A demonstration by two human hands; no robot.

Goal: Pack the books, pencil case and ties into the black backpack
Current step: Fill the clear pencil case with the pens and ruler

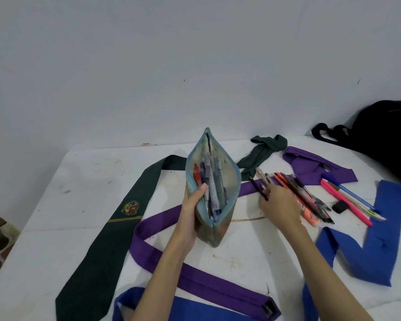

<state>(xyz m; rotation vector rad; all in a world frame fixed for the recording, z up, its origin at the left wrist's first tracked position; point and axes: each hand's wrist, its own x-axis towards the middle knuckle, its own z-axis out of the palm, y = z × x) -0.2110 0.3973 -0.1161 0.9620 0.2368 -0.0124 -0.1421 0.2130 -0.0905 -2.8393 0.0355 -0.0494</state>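
No words or numbers can be read; the dark green tie carries a crest whose lettering is too small.

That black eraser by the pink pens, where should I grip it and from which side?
Pinch the eraser across its short sides, coming straight down from above. It lies flat on the table, apart from the pink pens, so a top pinch probably clears them. The right hand is nearest; the left hand holds the pencil case.
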